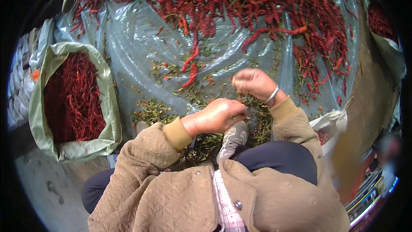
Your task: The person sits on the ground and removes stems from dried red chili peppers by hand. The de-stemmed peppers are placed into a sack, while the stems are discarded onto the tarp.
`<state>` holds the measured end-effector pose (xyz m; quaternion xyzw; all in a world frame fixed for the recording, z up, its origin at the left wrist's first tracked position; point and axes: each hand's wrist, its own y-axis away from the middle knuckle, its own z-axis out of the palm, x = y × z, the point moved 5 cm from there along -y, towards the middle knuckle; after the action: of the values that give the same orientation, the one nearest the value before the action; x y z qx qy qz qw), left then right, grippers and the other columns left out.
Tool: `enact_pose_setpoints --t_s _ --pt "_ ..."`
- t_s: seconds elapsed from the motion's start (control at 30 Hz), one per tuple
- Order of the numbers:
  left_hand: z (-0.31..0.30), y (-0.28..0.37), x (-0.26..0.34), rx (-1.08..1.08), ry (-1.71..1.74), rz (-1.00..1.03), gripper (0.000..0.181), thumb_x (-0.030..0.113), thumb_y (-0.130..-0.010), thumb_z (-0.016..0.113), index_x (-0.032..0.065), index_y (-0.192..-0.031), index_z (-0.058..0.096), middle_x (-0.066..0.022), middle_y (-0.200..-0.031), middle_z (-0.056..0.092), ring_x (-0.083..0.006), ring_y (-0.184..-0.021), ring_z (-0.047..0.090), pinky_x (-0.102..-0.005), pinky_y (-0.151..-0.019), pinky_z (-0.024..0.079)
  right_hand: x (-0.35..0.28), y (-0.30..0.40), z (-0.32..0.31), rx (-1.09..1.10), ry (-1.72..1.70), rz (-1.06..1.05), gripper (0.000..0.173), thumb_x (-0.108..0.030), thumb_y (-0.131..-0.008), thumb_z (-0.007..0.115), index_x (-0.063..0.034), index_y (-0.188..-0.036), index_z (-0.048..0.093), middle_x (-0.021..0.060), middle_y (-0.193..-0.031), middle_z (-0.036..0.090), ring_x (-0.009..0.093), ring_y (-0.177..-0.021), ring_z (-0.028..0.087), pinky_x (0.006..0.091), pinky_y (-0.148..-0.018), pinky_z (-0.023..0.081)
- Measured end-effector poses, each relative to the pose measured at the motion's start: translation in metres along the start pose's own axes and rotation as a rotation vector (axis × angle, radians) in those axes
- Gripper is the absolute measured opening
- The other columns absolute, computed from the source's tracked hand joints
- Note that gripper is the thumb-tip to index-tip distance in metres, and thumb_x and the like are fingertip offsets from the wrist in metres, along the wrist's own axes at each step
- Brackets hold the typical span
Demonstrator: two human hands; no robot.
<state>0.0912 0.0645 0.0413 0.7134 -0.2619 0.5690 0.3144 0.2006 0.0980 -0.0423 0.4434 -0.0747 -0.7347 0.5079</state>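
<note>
My left hand is curled above my grey shoe, and whether anything is between its fingers cannot be seen clearly. Just above and to the right, my right hand, with a silver bangle at the wrist, has its fingers bent together and slightly blurred; its grasp is unclear. Beyond the hands, a few dried red chillies lie on a clear plastic sheet. A large heap of dried red chillies covers the far part of the sheet. Green stems and chilli caps are scattered below and around my hands.
At the left stands an open pale green woven sack of red chillies. A white sack with reddish contents is at the right, near a blurred brown shape. Another sack holding chillies stands at the upper right.
</note>
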Motion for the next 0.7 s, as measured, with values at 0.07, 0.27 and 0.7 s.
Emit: enact_pose_setpoints --t_s 0.07,0.27,0.7 --pt "-0.02 0.027 -0.027 0.116 0.026 -0.107 0.009 0.003 -0.079 0.057 0.0015 -0.088 0.055 -0.011 -0.077 0.058 -0.0219 -0.069 0.059 -0.0332 -0.062 0.047 0.017 -0.006 0.0 -0.172 0.744 0.124 0.018 -0.022 -0.076 0.068 -0.0044 -0.077 0.066 0.0032 -0.068 0.062 0.012 -0.057 0.054 0.0269 -0.057 0.043" --pt "-0.099 0.111 -0.089 0.954 0.603 -0.721 0.013 0.014 -0.08 0.063 0.0065 -0.085 0.054 0.0032 -0.057 0.046 -0.0051 -0.044 0.038 -0.0196 -0.039 0.029 -0.058 -0.079 0.053 0.179 1.327 -0.792 0.015 -0.011 -0.071 0.065 -0.0042 -0.084 0.06 0.01 -0.071 0.055 0.026 -0.069 0.055 0.0361 -0.063 0.044" --pt "-0.063 0.064 -0.114 1.172 1.381 -0.341 0.014 0.017 -0.087 0.056 0.004 -0.09 0.055 0.0037 -0.056 0.037 -0.0094 -0.049 0.037 -0.025 -0.046 0.03 -0.047 -0.062 0.089 0.256 1.573 -0.936 0.011 -0.008 -0.069 0.057 -0.0087 -0.068 0.046 0.0049 -0.062 0.048 0.024 -0.064 0.05 0.0355 -0.058 0.036"
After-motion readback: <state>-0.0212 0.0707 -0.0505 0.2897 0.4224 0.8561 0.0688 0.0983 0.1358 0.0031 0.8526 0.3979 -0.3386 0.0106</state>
